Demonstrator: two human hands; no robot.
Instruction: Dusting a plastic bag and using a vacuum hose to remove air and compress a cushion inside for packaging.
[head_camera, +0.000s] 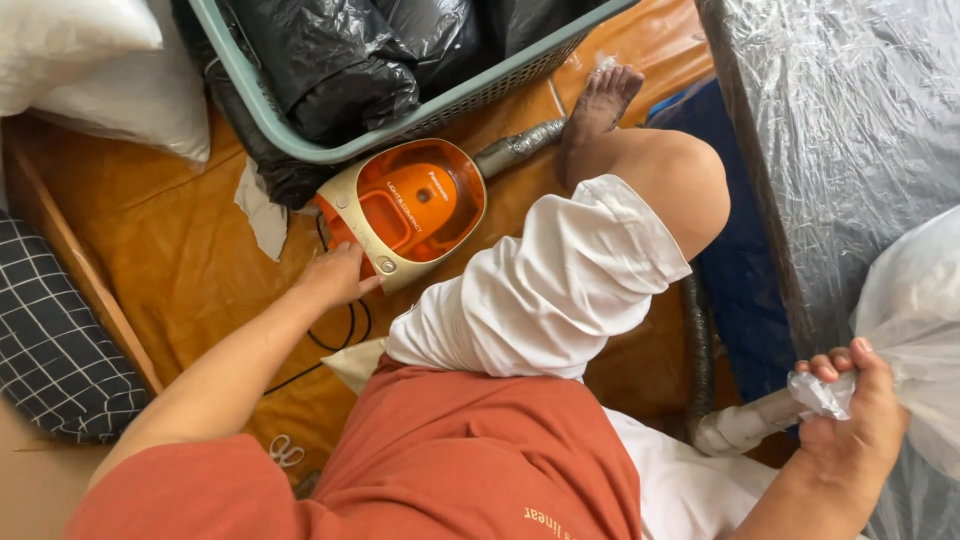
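- Orange and cream canister vacuum cleaner (405, 210) on an orange floor sheet (190, 260), taken here as the landmark.
- Left hand (335, 275) resting on the vacuum cleaner's near left edge, fingers spread loosely over the rim, clamped on nothing.
- White lettering on the vacuum cleaner's orange lid, along its right side; small round grey button at the near rim, just beside the left hand's fingers.
- Grey ribbed hose (515, 148) leaving the vacuum cleaner's far right end, toward a bare foot (600, 100).
- Right hand (850, 410) well right of and nearer than the vacuum cleaner, closed around a grey hose nozzle (745, 425) together with the gathered neck of a clear plastic bag (915, 320).
- Teal laundry basket (400, 120) just beyond the vacuum cleaner, holding black plastic bags (340, 60).
- Black power cord (335, 340) looping on the floor sheet nearer than the vacuum cleaner.
- White pillows (100, 70) far left of the vacuum cleaner; dark checked cushion (50, 330) left and nearer.
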